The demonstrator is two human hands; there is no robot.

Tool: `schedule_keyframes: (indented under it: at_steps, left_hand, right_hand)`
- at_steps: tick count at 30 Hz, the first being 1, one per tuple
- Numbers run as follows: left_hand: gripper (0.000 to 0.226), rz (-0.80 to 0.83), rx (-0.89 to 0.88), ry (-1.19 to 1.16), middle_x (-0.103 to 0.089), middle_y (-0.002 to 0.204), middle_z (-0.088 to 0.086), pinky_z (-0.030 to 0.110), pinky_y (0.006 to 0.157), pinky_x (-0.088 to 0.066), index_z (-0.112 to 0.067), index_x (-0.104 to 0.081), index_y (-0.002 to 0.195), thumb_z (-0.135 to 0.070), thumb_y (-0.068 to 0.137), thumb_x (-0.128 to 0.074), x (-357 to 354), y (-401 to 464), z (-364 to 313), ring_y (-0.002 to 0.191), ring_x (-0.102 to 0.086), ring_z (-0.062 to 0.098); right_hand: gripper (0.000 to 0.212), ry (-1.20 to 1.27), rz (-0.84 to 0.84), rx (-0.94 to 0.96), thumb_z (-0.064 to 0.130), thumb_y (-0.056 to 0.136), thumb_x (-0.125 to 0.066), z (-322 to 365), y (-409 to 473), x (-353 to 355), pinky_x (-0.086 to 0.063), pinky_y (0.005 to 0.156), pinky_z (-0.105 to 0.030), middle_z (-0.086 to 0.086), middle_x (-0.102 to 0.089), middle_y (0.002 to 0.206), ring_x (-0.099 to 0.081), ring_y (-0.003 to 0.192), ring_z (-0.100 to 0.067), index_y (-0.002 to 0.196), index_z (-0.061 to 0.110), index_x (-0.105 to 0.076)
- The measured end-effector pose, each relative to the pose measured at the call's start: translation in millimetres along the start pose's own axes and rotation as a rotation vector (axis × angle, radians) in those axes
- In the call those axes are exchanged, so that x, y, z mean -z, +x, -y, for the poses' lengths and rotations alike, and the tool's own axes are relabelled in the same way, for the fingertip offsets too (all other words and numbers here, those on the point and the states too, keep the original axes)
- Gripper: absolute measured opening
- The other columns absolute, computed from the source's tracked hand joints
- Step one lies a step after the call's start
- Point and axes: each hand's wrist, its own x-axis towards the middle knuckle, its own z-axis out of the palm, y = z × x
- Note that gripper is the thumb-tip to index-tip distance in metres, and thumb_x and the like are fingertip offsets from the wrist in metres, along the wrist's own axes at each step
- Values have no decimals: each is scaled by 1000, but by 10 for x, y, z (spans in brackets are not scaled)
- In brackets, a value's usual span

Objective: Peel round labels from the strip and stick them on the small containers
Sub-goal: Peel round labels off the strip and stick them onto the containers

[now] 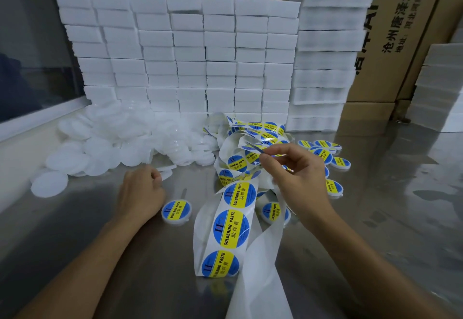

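Pinching label (258, 152) in right hand (298, 175) grip — left hand (140, 190) curled.

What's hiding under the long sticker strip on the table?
A labelled container pokes out from under the label strip, beside the right hand. More blue edges show beneath the tangle further back. How many containers the strip covers cannot be seen.

I work at a brushed steel table (75, 231) that throws back soft, cool overhead light. Behind it rises a wall of stacked white foam blocks (190, 55), with taller stacks of white trays (325, 50) to my right. Brown cardboard cartons (400, 30) printed with Chinese characters stand at the back. A glass pane (27, 55) closes my left.
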Motion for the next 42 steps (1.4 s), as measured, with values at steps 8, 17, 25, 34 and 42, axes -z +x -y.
schedule_keyframes:
  at_steps: [8, 17, 25, 34, 42]
  left_hand:
    - [21, -78, 189, -676, -56, 86, -4, 27, 58, -43, -27, -49, 81, -18, 99, -41, -6, -98, -370, 64, -54, 16]
    - [17, 128, 112, -1111, -70, 78, 1, 32, 58, -60, -12, -56, 88, -21, 100, -48, 265, -479, -1049, 57, -70, 21]
    - [9, 348, 122, -1259, -76, 85, 9, 30, 63, -60, -7, -61, 97, -2, 91, -59, 311, -597, -1146, 76, -74, 32]
    - [31, 353, 313, -1478, -75, 82, 14, 30, 63, -59, 1, -64, 93, -7, 63, -71, 266, -536, -1047, 77, -74, 27]
    - [32, 380, 329, -1510, -74, 84, 18, 29, 63, -59, 2, -63, 91, -6, 62, -73, 235, -556, -1048, 79, -74, 28]
  right_hand:
    - [9, -26, 10, -18, 17, 85, -74, 21, -17, -5, -55, 60, -36, 2, -67, 102, -68, 76, -9, 86, 25, -71]
    - [45, 124, 165, -45, 13, 80, -79, 132, -104, -79, -57, 68, -30, -1, -75, 86, -70, 76, -14, 118, 25, -57]
    - [38, 156, 141, -13, 7, 80, -78, 113, -106, -100, -58, 63, -30, -4, -75, 77, -71, 68, -20, 109, 25, -61]
    - [5, 85, -66, -33, 15, 89, -70, 128, -46, -58, -52, 58, -25, -4, -69, 96, -68, 72, -5, 88, 20, -71]
    - [9, 271, 127, -293, 13, 85, -72, 182, -57, -71, -49, 54, -21, -3, -73, 72, -60, 56, -10, 78, 17, -76]
